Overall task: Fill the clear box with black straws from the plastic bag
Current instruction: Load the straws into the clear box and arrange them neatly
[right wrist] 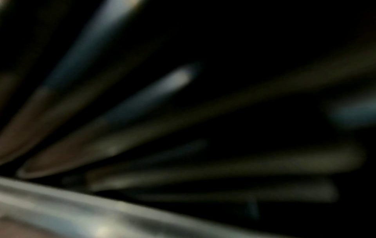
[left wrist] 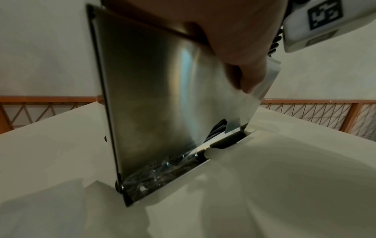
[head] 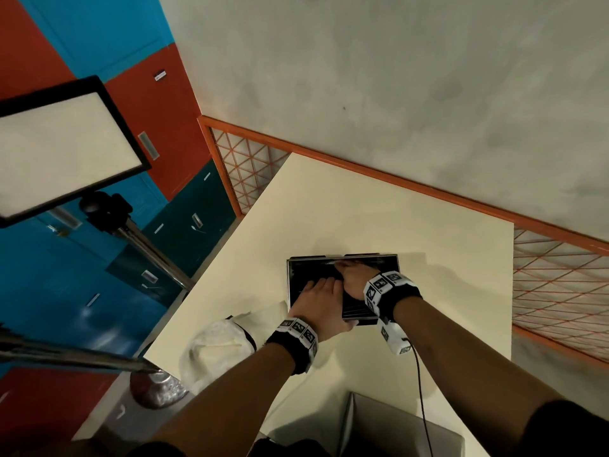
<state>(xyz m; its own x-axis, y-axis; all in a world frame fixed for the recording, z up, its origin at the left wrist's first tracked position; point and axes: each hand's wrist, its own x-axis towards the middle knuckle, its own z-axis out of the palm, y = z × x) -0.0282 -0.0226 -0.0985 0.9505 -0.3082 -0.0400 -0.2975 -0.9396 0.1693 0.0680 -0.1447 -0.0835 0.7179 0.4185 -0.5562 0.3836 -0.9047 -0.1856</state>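
the clear box [head: 298,275] sits toward the far right corner of the tabletop [head: 379,209], packed dark with black straws [head: 357,308]. left hand [head: 318,300] lies flat, fingers straight, on its lid. right hand [head: 354,275] reaches inside; its grip i cannot tell. the straws look light, slick and easily crushed: best gathered mid-length. one box, one crumpled plastic bag [head: 217,344] near the left edge; the straws are too many to count.

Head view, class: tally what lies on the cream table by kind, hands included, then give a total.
Clear box of black straws: 1
Crumpled white plastic bag: 1
Hands, left hand and right hand: 2
Total: 4
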